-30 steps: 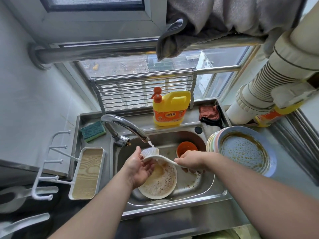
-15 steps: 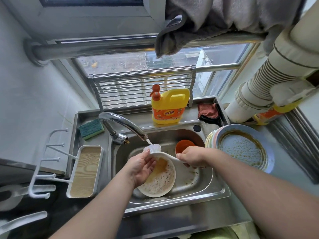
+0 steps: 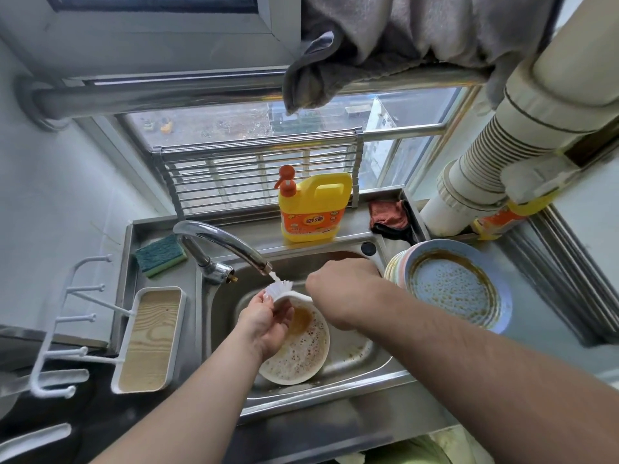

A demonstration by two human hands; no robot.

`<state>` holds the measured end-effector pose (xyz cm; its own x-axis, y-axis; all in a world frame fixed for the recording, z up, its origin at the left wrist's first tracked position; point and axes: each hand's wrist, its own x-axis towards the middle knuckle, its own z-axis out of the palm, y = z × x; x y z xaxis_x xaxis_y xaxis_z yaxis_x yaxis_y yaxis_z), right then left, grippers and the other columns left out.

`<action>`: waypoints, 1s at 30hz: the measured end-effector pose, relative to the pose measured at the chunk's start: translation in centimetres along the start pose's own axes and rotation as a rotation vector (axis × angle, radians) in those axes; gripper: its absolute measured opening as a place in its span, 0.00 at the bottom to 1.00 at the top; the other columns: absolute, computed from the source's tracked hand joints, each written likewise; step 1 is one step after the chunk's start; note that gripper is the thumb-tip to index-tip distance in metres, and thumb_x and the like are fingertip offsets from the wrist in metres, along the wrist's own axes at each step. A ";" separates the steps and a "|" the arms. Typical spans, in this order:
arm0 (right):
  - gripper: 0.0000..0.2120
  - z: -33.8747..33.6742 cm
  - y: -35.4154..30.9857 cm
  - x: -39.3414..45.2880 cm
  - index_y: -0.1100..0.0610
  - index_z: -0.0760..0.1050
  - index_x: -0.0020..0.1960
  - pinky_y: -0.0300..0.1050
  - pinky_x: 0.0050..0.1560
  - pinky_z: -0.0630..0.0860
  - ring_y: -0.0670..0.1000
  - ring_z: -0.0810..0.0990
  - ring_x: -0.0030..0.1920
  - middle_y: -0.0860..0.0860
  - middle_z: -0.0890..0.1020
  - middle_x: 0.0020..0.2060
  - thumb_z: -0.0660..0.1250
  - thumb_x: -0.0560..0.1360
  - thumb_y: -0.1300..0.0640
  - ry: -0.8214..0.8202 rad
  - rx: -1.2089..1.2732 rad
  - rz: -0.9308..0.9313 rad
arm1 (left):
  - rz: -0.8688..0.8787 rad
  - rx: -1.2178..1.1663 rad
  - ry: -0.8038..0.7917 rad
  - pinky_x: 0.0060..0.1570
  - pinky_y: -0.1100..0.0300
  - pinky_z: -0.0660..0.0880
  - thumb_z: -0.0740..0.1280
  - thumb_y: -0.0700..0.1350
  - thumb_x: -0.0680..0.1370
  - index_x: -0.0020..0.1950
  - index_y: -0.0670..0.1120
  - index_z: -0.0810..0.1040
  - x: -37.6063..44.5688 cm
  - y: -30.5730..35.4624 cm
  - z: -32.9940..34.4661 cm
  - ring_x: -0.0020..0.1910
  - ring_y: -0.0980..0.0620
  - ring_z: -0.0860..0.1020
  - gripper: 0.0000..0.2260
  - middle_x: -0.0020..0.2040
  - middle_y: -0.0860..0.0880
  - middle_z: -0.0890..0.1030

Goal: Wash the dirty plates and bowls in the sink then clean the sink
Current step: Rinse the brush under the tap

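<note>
Showing brown-speckled cream round plate (image 3: 298, 349) in steel sink (image 3: 351, 380); at twelve o'clock, yellow detergent jug (image 3: 315, 209) wearing orange label; at ten, green-and-yellow sponge (image 3: 160, 255).
</note>
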<state>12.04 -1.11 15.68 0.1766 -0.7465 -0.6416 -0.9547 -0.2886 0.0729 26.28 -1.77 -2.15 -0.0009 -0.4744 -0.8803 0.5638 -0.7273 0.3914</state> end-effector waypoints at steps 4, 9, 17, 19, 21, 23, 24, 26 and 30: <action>0.08 0.6 1.0 0.3 0.47 0.81 0.55 0.48 0.42 0.76 0.54 0.80 0.48 0.46 0.81 0.47 0.70 0.78 0.56 0.090 0.150 0.010 | 0.001 0.005 0.005 0.44 0.56 0.76 0.52 0.42 0.90 0.66 0.47 0.77 0.0 0.0 -1.3 0.42 0.50 0.78 0.14 0.52 0.40 0.82; 0.08 1.8 2.5 0.2 0.42 0.82 0.51 0.53 0.51 0.82 0.51 0.82 0.52 0.43 0.84 0.50 0.68 0.77 0.41 0.137 0.380 -0.007 | -0.022 0.011 -0.053 0.47 0.55 0.77 0.54 0.41 0.89 0.67 0.45 0.77 -0.1 -1.0 -1.6 0.43 0.50 0.79 0.14 0.52 0.40 0.83; 0.07 6.6 8.1 -1.0 0.45 0.80 0.58 0.43 0.46 0.81 0.44 0.82 0.44 0.41 0.80 0.46 0.69 0.80 0.47 0.022 0.626 0.113 | -0.042 -0.029 -0.174 0.60 0.49 0.80 0.60 0.31 0.85 0.65 0.49 0.77 -1.0 -0.6 0.1 0.52 0.42 0.83 0.17 0.57 0.37 0.84; 0.08 8.9 8.8 -1.0 0.45 0.79 0.60 0.44 0.41 0.83 0.47 0.85 0.40 0.44 0.82 0.47 0.68 0.81 0.50 -0.043 0.670 0.160 | -0.062 -0.024 -0.212 0.68 0.46 0.76 0.59 0.30 0.84 0.65 0.48 0.79 -1.3 -0.1 0.3 0.59 0.39 0.82 0.18 0.59 0.36 0.84; 0.08 10.9 8.5 -0.7 0.46 0.80 0.60 0.43 0.38 0.83 0.49 0.85 0.37 0.47 0.83 0.48 0.67 0.82 0.52 -0.070 0.707 0.193 | -0.066 -0.039 -0.228 0.71 0.44 0.74 0.58 0.31 0.83 0.67 0.45 0.79 -1.5 0.4 0.3 0.63 0.38 0.81 0.18 0.61 0.36 0.83; 0.11 12.3 7.8 -0.1 0.46 0.79 0.64 0.45 0.43 0.82 0.47 0.83 0.40 0.47 0.83 0.50 0.66 0.83 0.51 -0.049 0.726 0.216 | -0.047 -0.040 -0.233 0.69 0.43 0.76 0.59 0.34 0.83 0.68 0.44 0.79 -1.5 0.9 0.1 0.60 0.39 0.82 0.17 0.60 0.37 0.83; 0.12 12.8 7.3 0.3 0.46 0.79 0.65 0.46 0.46 0.82 0.47 0.82 0.43 0.47 0.83 0.51 0.65 0.83 0.50 -0.038 0.729 0.219 | -0.027 -0.027 -0.231 0.65 0.44 0.78 0.59 0.34 0.83 0.67 0.44 0.80 -1.5 1.1 0.0 0.56 0.39 0.83 0.16 0.57 0.37 0.85; 0.14 13.4 6.3 1.1 0.44 0.77 0.68 0.48 0.54 0.81 0.49 0.82 0.51 0.48 0.83 0.56 0.64 0.83 0.48 -0.028 0.733 0.213 | 0.018 0.018 -0.232 0.55 0.46 0.82 0.60 0.32 0.83 0.67 0.44 0.80 -1.6 1.6 -0.5 0.49 0.41 0.86 0.16 0.53 0.37 0.87; 0.14 14.1 4.5 3.1 0.45 0.75 0.70 0.47 0.52 0.79 0.51 0.81 0.52 0.48 0.81 0.57 0.63 0.85 0.48 -0.009 0.776 0.194 | 0.088 0.030 -0.209 0.49 0.47 0.84 0.60 0.34 0.86 0.70 0.46 0.77 -1.2 3.0 -1.9 0.50 0.41 0.87 0.16 0.60 0.36 0.85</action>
<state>4.93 3.72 3.26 -0.0084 -0.7350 -0.6780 -0.8632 0.3475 -0.3661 29.53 -2.43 -0.41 -0.1260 -0.6269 -0.7688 0.5444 -0.6916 0.4747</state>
